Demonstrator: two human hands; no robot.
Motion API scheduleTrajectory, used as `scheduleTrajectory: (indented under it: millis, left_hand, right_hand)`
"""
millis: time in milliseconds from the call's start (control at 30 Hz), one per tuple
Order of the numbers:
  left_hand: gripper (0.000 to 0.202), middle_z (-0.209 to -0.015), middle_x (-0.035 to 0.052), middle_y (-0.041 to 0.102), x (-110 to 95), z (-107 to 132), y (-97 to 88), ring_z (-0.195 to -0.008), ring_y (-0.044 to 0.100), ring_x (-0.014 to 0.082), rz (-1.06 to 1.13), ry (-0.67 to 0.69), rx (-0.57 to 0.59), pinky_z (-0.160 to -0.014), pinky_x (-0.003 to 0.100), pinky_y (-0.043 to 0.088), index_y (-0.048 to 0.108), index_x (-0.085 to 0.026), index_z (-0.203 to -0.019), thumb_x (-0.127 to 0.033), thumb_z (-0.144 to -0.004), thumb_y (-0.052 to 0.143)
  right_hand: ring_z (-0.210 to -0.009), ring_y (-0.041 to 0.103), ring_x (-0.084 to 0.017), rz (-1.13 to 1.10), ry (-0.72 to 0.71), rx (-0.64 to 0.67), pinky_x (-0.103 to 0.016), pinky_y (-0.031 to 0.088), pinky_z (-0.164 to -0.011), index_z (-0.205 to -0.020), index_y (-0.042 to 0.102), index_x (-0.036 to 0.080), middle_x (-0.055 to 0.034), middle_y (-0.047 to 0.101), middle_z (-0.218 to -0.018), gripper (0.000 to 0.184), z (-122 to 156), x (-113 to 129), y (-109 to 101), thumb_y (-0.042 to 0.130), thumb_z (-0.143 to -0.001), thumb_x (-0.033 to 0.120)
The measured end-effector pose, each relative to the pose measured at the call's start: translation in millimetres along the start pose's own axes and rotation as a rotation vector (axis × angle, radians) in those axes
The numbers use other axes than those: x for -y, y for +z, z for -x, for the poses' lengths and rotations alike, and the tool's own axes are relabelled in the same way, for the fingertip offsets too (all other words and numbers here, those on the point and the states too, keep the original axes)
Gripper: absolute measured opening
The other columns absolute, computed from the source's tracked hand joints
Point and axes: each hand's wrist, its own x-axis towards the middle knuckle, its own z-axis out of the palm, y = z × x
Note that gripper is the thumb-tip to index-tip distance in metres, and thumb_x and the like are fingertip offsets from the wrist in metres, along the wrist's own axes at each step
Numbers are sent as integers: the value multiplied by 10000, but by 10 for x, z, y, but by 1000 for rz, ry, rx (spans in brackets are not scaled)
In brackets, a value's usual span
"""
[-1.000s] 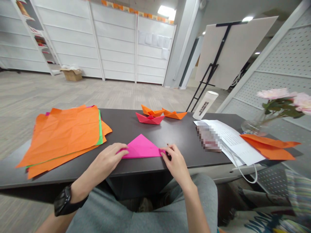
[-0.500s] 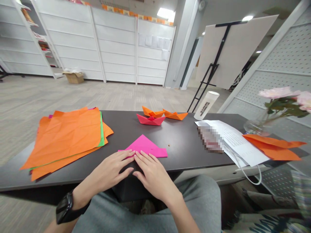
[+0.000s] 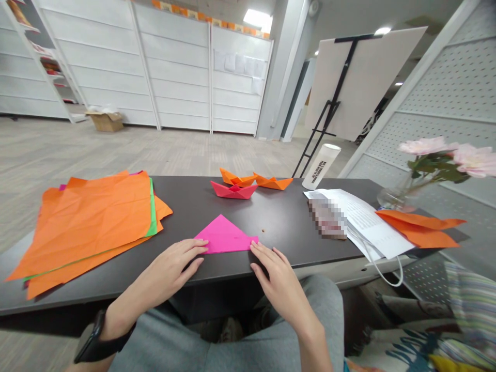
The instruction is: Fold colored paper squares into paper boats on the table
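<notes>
A folded sheet of pink paper (image 3: 225,237) lies flat on the dark table, its peak pointing away from me and a strip folded along its near edge. My left hand (image 3: 182,261) rests with outstretched fingertips on its left end, hiding that corner. At the right end, my right hand (image 3: 273,266) touches the strip with its fingertips, fingers extended. Neither hand grips the paper. Beyond it stand a red paper boat (image 3: 234,190) and two orange paper boats (image 3: 237,179), close together near the far edge.
Stacked orange and green paper (image 3: 93,222) covers the table's left part. To the right are a white cylinder (image 3: 321,166), printed sheets (image 3: 362,219) with a white cable (image 3: 387,279), folded orange paper (image 3: 422,227) and a glass vase (image 3: 399,196) of pink flowers.
My hands have moved apart from the middle of the strip, the right one out to the paper's right end, the left one to its left. The view has shifted slightly.
</notes>
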Motion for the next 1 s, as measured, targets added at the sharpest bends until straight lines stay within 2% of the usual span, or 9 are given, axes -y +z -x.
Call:
scheduleTrajectory:
  millis: [67, 167, 300, 433, 533, 633, 767, 900, 1000]
  left_hand:
    - [340, -1322, 99, 627, 35, -47, 48, -1229, 572, 254, -2, -78, -78, -1066, 436, 445, 633, -208, -1211, -367, -979, 442]
    - [406, -1309, 127, 631, 89, -104, 97, -1223, 576, 291, 32, -150, -157, -1097, 507, 398, 582, -184, -1271, -409, -943, 503]
    - [395, -1212, 105, 664, 103, -99, 58, -1137, 620, 270, 191, -203, -202, -1006, 438, 485, 580, -194, -1218, -422, -896, 565]
    - [432, -1167, 92, 669, 77, -49, -12, -1041, 648, 251, 282, -289, -271, -926, 388, 517, 554, -184, -1231, -407, -863, 590]
    - [357, -1117, 66, 687, 62, -28, -45, -988, 660, 231, 349, -307, -207, -875, 341, 522, 581, -198, -1171, -410, -886, 552]
    - [296, -1025, 39, 702, 53, -23, -66, -935, 662, 217, 384, -303, -124, -818, 301, 516, 622, -209, -1062, -440, -918, 505]
    - [329, -945, 28, 712, 50, -29, -79, -873, 660, 221, 391, -329, -151, -779, 279, 510, 653, -212, -986, -499, -906, 514]
    - [330, -899, 29, 707, 34, -37, -105, -831, 648, 214, 411, -330, -152, -760, 266, 509, 663, -209, -947, -504, -904, 519]
    - [327, -877, 27, 701, 8, -42, -136, -803, 640, 207, 419, -325, -137, -739, 260, 511, 663, -212, -922, -498, -911, 506]
  right_hand:
    - [-1269, 556, -236, -10, 2, -28, -491, 403, -1097, -1313, 590, 258, -64, 619, -1354, 369, -34, 27, 17, 516, -956, 195]
    - [-1162, 602, -239, -30, 11, -51, -451, 464, -1013, -1210, 644, 235, -69, 665, -1246, 285, -138, 62, -3, 524, -955, 193]
    - [-1068, 625, -240, -87, 50, -45, -414, 497, -928, -1154, 660, 239, -58, 683, -1136, 261, -335, 35, -66, 572, -919, 167]
    - [-956, 656, -200, -247, 92, -49, -359, 513, -892, -1106, 674, 228, -33, 693, -1062, 276, -458, -19, -63, 653, -847, 136]
    - [-913, 659, -169, -377, 87, -108, -321, 523, -875, -1144, 660, 239, -25, 674, -1060, 323, -436, -37, 20, 651, -838, 136]
    - [-945, 649, -176, -412, 69, -207, -323, 523, -878, -1144, 653, 251, -32, 647, -1078, 328, -378, -48, 125, 632, -839, 134]
    - [-908, 637, -183, -400, 91, -337, -315, 532, -813, -1043, 641, 225, -48, 628, -1037, 206, -357, -62, 204, 610, -849, 162]
    - [-796, 605, -175, -331, 131, -393, -305, 514, -737, -977, 620, 209, -35, 620, -895, 124, -376, -57, 236, 575, -868, 172]
    - [-754, 608, -177, -323, 147, -403, -317, 514, -742, -933, 615, 217, -27, 639, -840, 87, -379, -46, 257, 548, -888, 185]
